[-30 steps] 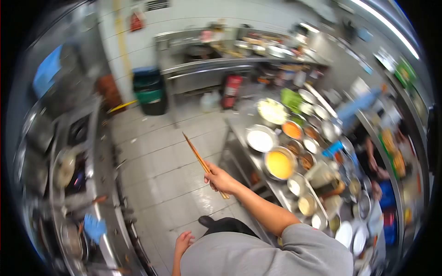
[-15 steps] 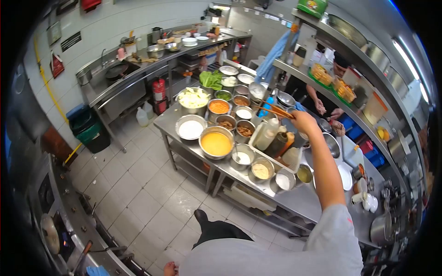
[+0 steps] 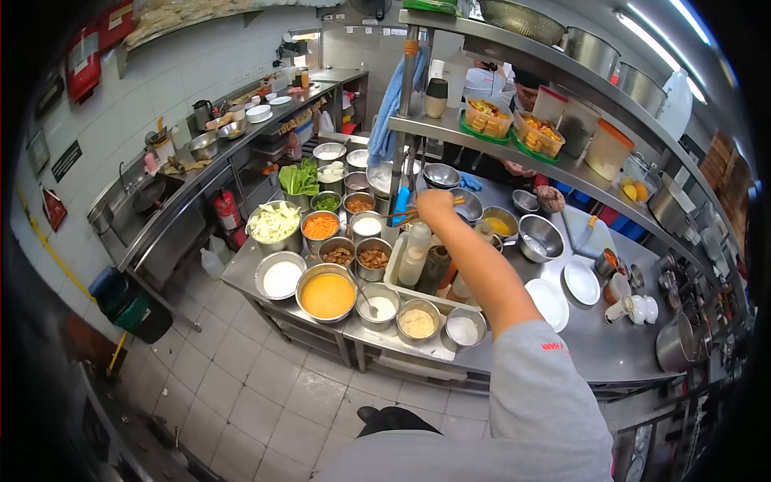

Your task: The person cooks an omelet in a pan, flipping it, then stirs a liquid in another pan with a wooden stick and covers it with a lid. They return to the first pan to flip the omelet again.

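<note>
My right hand [image 3: 436, 206] is closed around brown wooden chopsticks [image 3: 407, 215], reaching over the prep table. Their tips point left, close to a metal container of white powder [image 3: 368, 226]. Below my hand, a pale bin [image 3: 391, 275] holds squeeze bottles [image 3: 414, 255]. Left of it stand metal containers of brown cooked pieces [image 3: 373, 258] and shredded carrot [image 3: 320, 226], plus a bowl of orange-yellow liquid [image 3: 327, 292]. A blue-handled utensil [image 3: 401, 205] stands just beyond my hand. My left hand is out of view.
A steel shelf [image 3: 514, 143] with food tubs overhangs the table's far side. White plates [image 3: 548, 304] and a mixing bowl [image 3: 540, 238] sit to the right. A blue cloth [image 3: 399, 100] hangs from the shelf post. Someone in white [image 3: 485, 83] stands behind the shelf.
My view has turned to the right. My right hand, still holding the chopsticks, has moved left over the containers. My left hand, at the bottom edge before, has left the view.
</note>
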Demonstrator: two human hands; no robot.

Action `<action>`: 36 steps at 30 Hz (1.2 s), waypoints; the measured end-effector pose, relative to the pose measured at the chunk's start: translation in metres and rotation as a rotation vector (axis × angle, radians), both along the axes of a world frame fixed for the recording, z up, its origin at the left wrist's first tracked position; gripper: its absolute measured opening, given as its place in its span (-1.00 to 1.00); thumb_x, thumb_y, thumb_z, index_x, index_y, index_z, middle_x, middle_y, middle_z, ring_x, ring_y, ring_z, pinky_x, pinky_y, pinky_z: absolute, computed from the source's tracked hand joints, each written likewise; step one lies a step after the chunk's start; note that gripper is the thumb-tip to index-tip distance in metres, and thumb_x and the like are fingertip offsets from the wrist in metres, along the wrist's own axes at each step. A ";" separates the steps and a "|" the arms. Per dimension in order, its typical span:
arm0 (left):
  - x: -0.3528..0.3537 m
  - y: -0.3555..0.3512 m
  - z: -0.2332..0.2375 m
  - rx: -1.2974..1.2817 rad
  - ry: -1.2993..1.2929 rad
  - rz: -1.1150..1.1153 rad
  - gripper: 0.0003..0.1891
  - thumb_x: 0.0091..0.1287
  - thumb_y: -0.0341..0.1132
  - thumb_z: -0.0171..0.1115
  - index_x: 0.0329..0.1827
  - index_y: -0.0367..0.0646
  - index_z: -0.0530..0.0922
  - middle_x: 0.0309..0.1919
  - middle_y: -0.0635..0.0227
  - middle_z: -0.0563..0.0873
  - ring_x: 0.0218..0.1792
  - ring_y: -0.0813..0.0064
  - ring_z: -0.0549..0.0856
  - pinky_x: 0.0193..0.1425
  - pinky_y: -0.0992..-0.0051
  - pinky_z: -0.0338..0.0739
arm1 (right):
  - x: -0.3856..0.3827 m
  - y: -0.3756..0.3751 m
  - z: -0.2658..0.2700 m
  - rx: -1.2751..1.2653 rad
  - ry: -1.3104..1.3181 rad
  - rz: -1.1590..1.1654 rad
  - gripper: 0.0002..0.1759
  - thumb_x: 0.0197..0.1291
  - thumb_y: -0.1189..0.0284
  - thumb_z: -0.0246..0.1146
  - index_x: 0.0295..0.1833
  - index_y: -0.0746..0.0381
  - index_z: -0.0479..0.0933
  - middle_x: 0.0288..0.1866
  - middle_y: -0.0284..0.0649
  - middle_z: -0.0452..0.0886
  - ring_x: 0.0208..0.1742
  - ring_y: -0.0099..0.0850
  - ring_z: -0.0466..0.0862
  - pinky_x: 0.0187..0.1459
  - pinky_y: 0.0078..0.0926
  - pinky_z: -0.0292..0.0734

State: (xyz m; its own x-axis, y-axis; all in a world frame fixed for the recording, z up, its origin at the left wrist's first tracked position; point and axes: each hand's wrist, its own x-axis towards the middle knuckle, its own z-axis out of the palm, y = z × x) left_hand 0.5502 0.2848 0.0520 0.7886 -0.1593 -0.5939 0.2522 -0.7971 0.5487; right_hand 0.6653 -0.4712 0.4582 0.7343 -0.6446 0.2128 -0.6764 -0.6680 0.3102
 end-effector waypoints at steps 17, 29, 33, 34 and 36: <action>-0.038 -0.030 -0.006 -0.481 0.251 0.877 -0.72 0.24 -0.21 0.02 -0.09 -0.20 0.45 -0.44 0.26 0.58 -0.68 0.50 0.51 -0.68 0.55 0.41 | 0.028 -0.015 0.053 -0.395 0.932 0.213 -0.67 -0.18 0.11 0.24 -0.50 0.17 0.62 -0.44 -0.24 0.63 -0.42 -0.43 0.62 -0.30 -0.50 0.52; -0.038 -0.038 -0.014 -0.451 0.223 0.933 -0.71 0.25 -0.16 0.02 -0.07 -0.12 0.46 -0.44 0.36 0.57 -0.69 0.57 0.50 -0.65 0.60 0.41 | 0.099 0.000 -0.014 -0.387 0.884 0.151 -0.66 -0.09 0.14 0.23 -0.26 0.14 0.60 -0.23 -0.29 0.62 -0.24 -0.46 0.59 -0.17 -0.39 0.47; -0.036 -0.043 -0.011 -0.470 0.149 0.914 -0.73 0.22 -0.20 0.02 -0.12 -0.16 0.47 -0.48 0.35 0.57 -0.69 0.55 0.48 -0.68 0.57 0.38 | 0.145 -0.130 -0.055 -0.380 0.738 0.531 -0.82 -0.14 0.31 0.14 -0.51 0.16 0.59 -0.40 -0.13 0.61 -0.32 -0.19 0.62 -0.32 -0.33 0.52; -0.040 -0.041 -0.016 -0.466 0.124 0.862 -0.74 0.22 -0.21 0.01 -0.13 -0.17 0.47 -0.48 0.36 0.57 -0.70 0.54 0.47 -0.68 0.57 0.38 | 0.145 -0.126 -0.053 -0.338 0.352 0.477 -0.82 -0.16 0.31 0.13 -0.54 0.17 0.57 -0.46 -0.18 0.61 -0.36 -0.21 0.63 -0.35 -0.33 0.52; -0.047 -0.037 -0.024 -0.455 0.180 0.870 -0.73 0.23 -0.20 0.01 -0.14 -0.19 0.48 -0.49 0.34 0.57 -0.69 0.54 0.47 -0.68 0.57 0.39 | 0.146 -0.127 -0.034 -0.407 0.414 0.444 -0.81 -0.17 0.31 0.13 -0.59 0.16 0.57 -0.52 -0.16 0.59 -0.41 -0.21 0.62 -0.40 -0.34 0.50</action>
